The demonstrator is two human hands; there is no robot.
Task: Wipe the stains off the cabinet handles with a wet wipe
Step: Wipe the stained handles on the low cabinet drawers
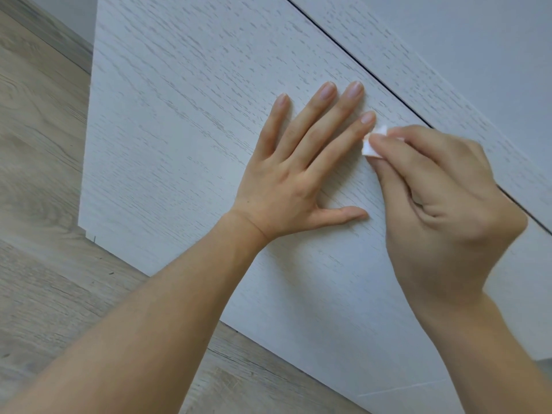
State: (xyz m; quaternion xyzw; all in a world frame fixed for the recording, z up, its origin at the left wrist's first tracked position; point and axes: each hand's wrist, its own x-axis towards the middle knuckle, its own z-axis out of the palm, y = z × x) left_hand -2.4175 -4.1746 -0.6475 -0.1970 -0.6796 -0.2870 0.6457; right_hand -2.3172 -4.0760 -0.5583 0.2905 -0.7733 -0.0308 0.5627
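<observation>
While the left hand (280, 177) lies flat with spread fingers on the white wood-grain cabinet door (179, 121), the right hand (442, 204) pinches a small folded white wet wipe (372, 146) against it.

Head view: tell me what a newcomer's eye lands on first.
The left hand lies flat, fingers spread, on the pale wood-grain cabinet door at centre. Just right of it, the right hand pinches a small white wet wipe against the door, close to the dark gap between the doors.
</observation>
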